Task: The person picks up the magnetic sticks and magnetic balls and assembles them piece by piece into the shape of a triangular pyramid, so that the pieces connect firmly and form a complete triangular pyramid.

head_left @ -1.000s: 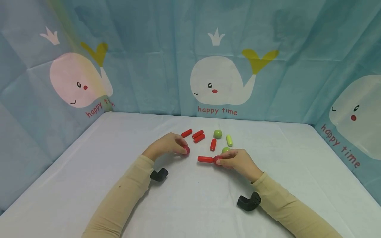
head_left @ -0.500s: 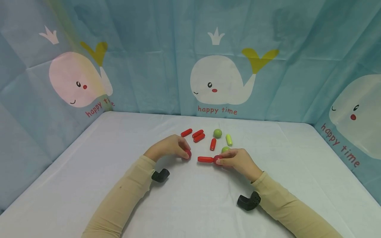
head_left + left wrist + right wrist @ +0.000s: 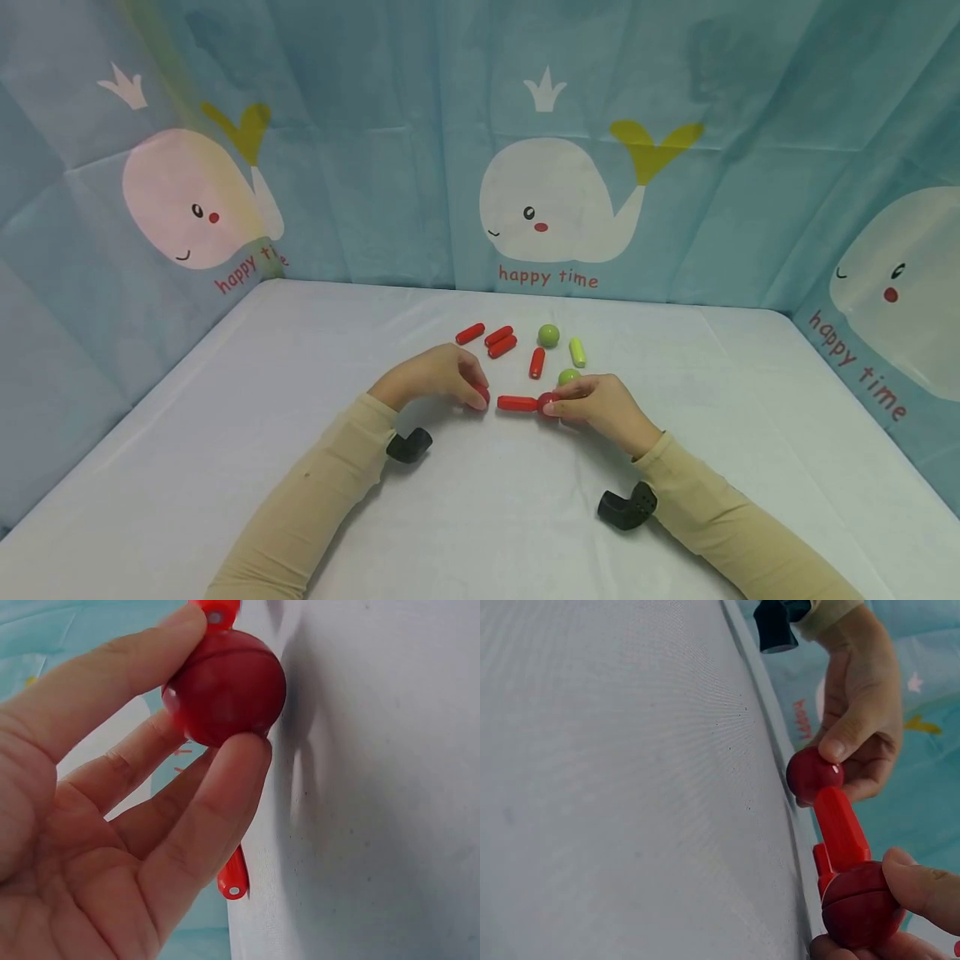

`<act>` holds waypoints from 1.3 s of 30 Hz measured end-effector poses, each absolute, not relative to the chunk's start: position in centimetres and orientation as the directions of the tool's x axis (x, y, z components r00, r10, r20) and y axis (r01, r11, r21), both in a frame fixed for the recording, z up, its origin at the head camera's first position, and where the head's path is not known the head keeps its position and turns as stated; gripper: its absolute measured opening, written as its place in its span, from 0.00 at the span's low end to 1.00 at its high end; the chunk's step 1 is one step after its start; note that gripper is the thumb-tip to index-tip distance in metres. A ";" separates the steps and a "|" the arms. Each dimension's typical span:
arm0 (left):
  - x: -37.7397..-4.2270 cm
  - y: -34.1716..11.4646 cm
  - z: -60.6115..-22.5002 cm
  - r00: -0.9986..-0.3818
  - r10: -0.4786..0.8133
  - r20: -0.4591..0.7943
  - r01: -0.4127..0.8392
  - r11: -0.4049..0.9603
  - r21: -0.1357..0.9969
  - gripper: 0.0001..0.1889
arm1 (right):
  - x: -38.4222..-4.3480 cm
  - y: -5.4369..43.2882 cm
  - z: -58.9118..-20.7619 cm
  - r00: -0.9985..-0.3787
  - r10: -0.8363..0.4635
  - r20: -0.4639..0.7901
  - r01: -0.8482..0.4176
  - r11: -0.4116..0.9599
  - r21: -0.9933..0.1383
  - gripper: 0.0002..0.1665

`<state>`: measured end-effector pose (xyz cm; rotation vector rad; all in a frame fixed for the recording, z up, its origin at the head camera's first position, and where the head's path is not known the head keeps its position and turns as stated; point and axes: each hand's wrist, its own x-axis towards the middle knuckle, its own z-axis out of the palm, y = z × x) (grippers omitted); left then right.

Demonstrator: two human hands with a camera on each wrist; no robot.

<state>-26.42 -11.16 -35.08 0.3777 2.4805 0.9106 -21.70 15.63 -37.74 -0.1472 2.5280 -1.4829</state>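
My left hand (image 3: 438,375) pinches a dark red ball (image 3: 229,690) between thumb and fingertips, just above the white table. Across from it, my right hand (image 3: 607,408) grips a second red ball (image 3: 862,904) between thumb and fingers. A bright red stick (image 3: 517,403) juts leftward from that second ball, its free end facing the left hand's ball. In the head view a narrow gap separates the stick's end from that ball; whether they touch in the right wrist view, I cannot tell. The left wrist view shows a small hole in the end of a red stick (image 3: 234,889).
Behind the hands lie several loose red sticks (image 3: 537,363) and one yellow-green stick (image 3: 577,352). A green ball (image 3: 548,335) sits farther back, and another green ball (image 3: 569,377) is partly behind the right hand. Black wrist devices (image 3: 409,446) show at both sleeves.
My left hand has moved right and slightly nearer with its ball, narrowing the gap to the stick's free end. The right hand and its ball and stick have stayed almost still.
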 end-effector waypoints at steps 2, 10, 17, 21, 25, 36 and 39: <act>-26.3 -11.1 -35.0 -0.851 0.407 -0.331 0.097 0.742 0.663 0.08 | -21.7 15.6 -37.7 -0.974 -0.186 -0.126 0.018 0.496 -0.868 0.20; -26.2 -10.8 -35.2 -0.850 0.408 -0.333 0.091 0.737 0.670 0.09 | -21.7 15.6 -37.7 -0.975 -0.185 -0.125 0.016 0.501 -0.866 0.20; -26.1 -10.6 -35.2 -0.851 0.414 -0.322 0.101 0.731 0.674 0.08 | -21.7 15.5 -37.7 -0.975 -0.181 -0.132 0.024 0.502 -0.864 0.19; -26.1 -10.5 -35.2 -0.852 0.417 -0.316 0.109 0.733 0.671 0.08 | -21.6 15.4 -37.6 -0.975 -0.168 -0.144 0.038 0.513 -0.857 0.19; -26.0 -10.4 -35.4 -0.851 0.418 -0.318 0.111 0.735 0.669 0.08 | -21.5 15.2 -37.5 -0.976 -0.158 -0.151 0.048 0.521 -0.852 0.19; -26.1 -10.4 -35.5 -0.849 0.415 -0.326 0.100 0.734 0.671 0.08 | -21.4 15.2 -37.6 -0.973 -0.183 -0.142 0.031 0.504 -0.863 0.19; -26.0 -10.5 -35.3 -0.846 0.419 -0.329 0.103 0.735 0.670 0.09 | -21.4 15.2 -37.5 -0.969 -0.194 -0.151 0.035 0.500 -0.865 0.19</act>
